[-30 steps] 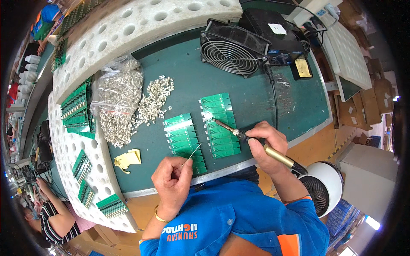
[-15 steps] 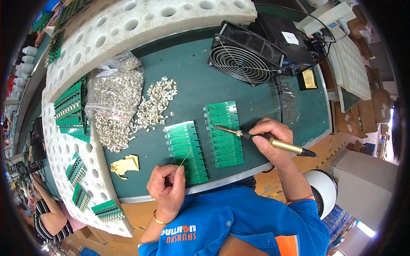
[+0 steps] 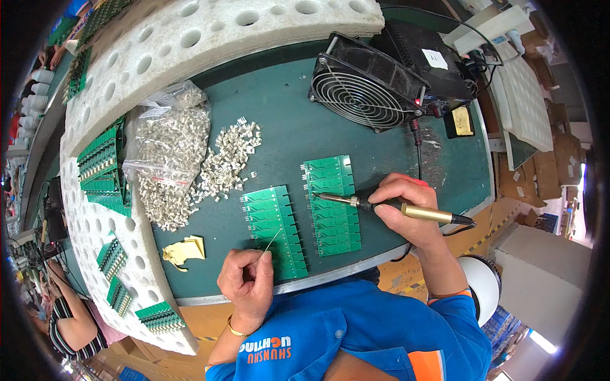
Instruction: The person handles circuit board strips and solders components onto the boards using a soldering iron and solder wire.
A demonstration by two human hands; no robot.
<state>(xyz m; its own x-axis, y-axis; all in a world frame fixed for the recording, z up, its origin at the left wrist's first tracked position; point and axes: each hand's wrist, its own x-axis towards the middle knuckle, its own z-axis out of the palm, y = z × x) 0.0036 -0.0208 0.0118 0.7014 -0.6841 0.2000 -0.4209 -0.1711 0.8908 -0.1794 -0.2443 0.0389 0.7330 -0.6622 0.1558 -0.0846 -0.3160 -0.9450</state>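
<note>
My left hand pinches a thin wire at the lower end of a green circuit-board panel, with the wire's tip over that board. Fingers of my right hand grip a soldering iron by its black and gold handle; its metal tip points left onto a second green panel, near that panel's pinned left edge. Behind them lie a clear bag of small pale connectors and a loose heap of similar pieces. A crumpled yellow piece rests left of my left hand.
Perforated white foam borders the bench, carrying stacked boards. A black fan, black box and yellow pad stand at back right. Another person's arm is at far left; a white round appliance stands below right.
The soldering iron has swung to lie more level, its rear end rising. My left hand and wire have shifted left over the board. The whole view has moved slightly downward in the picture.
</note>
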